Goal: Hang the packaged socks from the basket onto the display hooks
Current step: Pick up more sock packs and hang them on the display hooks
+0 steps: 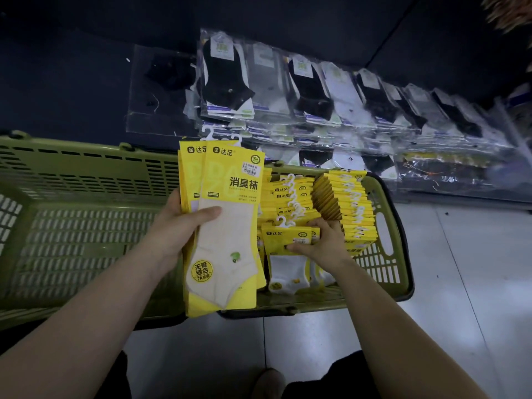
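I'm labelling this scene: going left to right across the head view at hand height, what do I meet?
left basket → left hand → held packs → basket pack → right hand → right basket rim

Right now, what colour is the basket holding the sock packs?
The basket is olive green; head view.

Left arm: bare forearm (86,306) reaches in from the lower left, across the green basket (380,266).
Left hand (175,228): above the basket's middle, gripping an upright stack of yellow sock packs (227,226), thumb (205,213) across the front.
Right arm: bare forearm (388,326) crosses the basket's near rim.
Right hand (326,244): down inside the basket's right part, fingers curled over one yellow sock pack (285,236).
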Available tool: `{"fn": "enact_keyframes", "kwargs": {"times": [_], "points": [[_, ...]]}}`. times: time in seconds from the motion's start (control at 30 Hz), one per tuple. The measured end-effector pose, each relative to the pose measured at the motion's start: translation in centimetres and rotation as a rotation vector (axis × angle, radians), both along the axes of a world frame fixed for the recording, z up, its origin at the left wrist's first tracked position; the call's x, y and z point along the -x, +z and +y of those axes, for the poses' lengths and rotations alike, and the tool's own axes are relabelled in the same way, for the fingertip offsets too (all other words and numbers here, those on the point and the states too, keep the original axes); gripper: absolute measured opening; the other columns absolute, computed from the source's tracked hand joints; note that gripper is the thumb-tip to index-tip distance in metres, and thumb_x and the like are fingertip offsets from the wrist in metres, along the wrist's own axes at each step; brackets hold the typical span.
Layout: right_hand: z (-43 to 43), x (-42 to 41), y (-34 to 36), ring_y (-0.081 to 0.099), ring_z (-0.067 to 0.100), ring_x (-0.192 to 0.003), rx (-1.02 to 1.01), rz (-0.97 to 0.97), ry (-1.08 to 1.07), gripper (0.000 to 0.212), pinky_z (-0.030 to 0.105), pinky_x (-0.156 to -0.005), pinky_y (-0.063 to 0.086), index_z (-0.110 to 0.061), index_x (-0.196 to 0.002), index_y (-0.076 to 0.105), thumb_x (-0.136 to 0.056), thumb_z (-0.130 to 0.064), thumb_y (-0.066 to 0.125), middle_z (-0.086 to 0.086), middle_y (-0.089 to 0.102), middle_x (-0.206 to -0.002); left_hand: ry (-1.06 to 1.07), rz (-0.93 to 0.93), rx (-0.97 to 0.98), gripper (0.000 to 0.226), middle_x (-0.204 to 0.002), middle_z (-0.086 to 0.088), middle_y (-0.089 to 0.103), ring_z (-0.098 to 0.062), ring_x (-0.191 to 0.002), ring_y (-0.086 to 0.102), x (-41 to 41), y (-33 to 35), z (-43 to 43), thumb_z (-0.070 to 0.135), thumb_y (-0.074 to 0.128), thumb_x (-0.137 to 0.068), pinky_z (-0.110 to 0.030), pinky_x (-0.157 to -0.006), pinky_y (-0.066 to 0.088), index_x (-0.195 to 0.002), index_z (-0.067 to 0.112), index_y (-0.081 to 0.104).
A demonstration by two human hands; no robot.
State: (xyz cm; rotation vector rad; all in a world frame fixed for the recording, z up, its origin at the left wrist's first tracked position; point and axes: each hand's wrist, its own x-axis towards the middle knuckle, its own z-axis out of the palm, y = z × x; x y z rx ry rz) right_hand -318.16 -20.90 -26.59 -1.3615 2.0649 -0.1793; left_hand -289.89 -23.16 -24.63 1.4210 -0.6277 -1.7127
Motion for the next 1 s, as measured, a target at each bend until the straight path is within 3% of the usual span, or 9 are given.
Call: {"fn": "enact_keyframes", "kwargs": {"times": [0.13, 0.27, 0.37, 0.47, 0.53, 0.63, 0.8, 0.87, 1.0], "points": [[0.1, 0.3, 1.8, 0.06, 0.002, -0.086, -0.053, -0.308, -0.007, 0.052, 0.008, -0.063, 0.046, -0.018, -0.113, 0.053, -0.071, -0.025, 0.083, 0.004, 0.059, -0.118, -0.022, 0.024, 0.026, 0.049, -0.092, 0.008, 0.074, -0.01, -0.079, 0.071, 0.2, 0.0, 0.0, 0.011, 0.075, -0.074, -0.027, -0.061, 0.053, -0.116, 0.027, 0.055], [-1.2, 2.8, 8.6, 0.07, 0.015, -0.094, 0.293, -0.573, -0.26, 0.046, 0.033, -0.082, 0.053, -0.025, -0.105, 0.068, -0.063, -0.036, 0.081, -0.002, 0.074, -0.101, -0.023, 0.006, 0.082, 0.044, -0.094, 0.01, 0.073, -0.011, -0.083, 0.07, 0.2, 0.9, -0.3, 0.014, 0.074, -0.077, -0.027, -0.062, 0.053, -0.112, 0.032, 0.054], [-2.9, 3.4, 14.6, 0.069, 0.02, -0.098, 0.546, -0.911, -0.323, 0.042, 0.039, -0.084, 0.056, -0.016, -0.108, 0.065, -0.07, -0.028, 0.076, 0.002, 0.073, -0.105, -0.083, -0.017, 0.148, 0.04, -0.093, 0.013, 0.073, -0.009, -0.084, 0.071, 1.0, 2.7, -0.2, 0.016, 0.073, -0.078, -0.023, -0.061, 0.055, -0.106, 0.036, 0.052], [-4.7, 2.9, 20.0, 0.069, 0.021, -0.099, 0.616, -0.93, -0.271, 0.06, 0.032, -0.074, 0.058, -0.01, -0.122, 0.056, -0.07, -0.031, 0.076, 0.002, 0.072, -0.109, -0.127, -0.032, 0.212, 0.047, -0.105, 0.001, 0.072, -0.021, -0.097, 0.069, 2.0, 5.4, -0.7, 0.012, 0.072, -0.079, -0.039, -0.077, 0.057, -0.118, 0.027, 0.049], [-5.7, 2.8, 22.8, 0.07, 0.019, -0.097, 0.654, -0.997, -0.263, 0.056, 0.03, -0.072, 0.058, -0.012, -0.121, 0.057, -0.07, -0.029, 0.07, -0.001, 0.073, -0.105, -0.179, -0.079, 0.281, 0.051, -0.113, -0.004, 0.068, -0.026, -0.103, 0.066, 2.5, 7.6, -1.5, 0.013, 0.072, -0.08, -0.049, -0.087, 0.053, -0.121, 0.028, 0.046], [-6.6, 1.5, 24.7, 0.071, 0.018, -0.091, 0.639, -1.137, -0.276, 0.046, 0.031, -0.073, 0.058, -0.007, -0.119, 0.058, -0.075, -0.022, 0.062, 0.001, 0.074, -0.1, -0.219, -0.116, 0.375, 0.045, -0.112, 0.003, 0.068, -0.021, -0.102, 0.066, 3.8, 10.9, -2.8, 0.02, 0.073, -0.082, -0.044, -0.087, 0.054, -0.115, 0.037, 0.048], [-6.9, -3.2, 24.1, 0.069, 0.019, -0.082, 0.59, -1.194, -0.259, 0.037, 0.033, -0.077, 0.058, 0.002, -0.126, 0.049, -0.089, 0.003, 0.052, 0.014, 0.067, -0.105, -0.164, 0.162, 0.339, 0.043, -0.108, 0.005, 0.072, -0.014, -0.095, 0.07, 5.9, 16.8, -4.7, 0.037, 0.068, -0.082, -0.031, -0.074, 0.055, -0.121, 0.026, 0.052], [-7.2, -3.9, 24.7, 0.069, 0.022, -0.088, 0.625, -1.233, -0.199, 0.031, 0.036, -0.079, 0.058, -0.005, -0.119, 0.054, -0.09, 0.004, 0.052, 0.011, 0.069, -0.106, -0.189, 0.187, 0.365, 0.062, -0.111, 0.007, 0.071, -0.014, -0.1, 0.069, 5.9, 18.7, -4.8, 0.053, 0.074, -0.069, -0.035, -0.083, 0.053, -0.121, 0.029, 0.052], [-7.9, -4.8, 26.6, 0.067, 0.029, -0.1, 0.669, -1.291, -0.038, 0.038, 0.045, -0.083, 0.056, -0.014, -0.121, 0.054, -0.086, 0.002, 0.057, 0.01, 0.07, -0.112, -0.18, 0.154, 0.413, 0.081, -0.114, 0.0, 0.07, -0.024, -0.104, 0.067, 5.7, 20.6, -4.8, 0.049, 0.083, -0.054, -0.052, -0.096, 0.048, -0.125, 0.028, 0.049]]}}
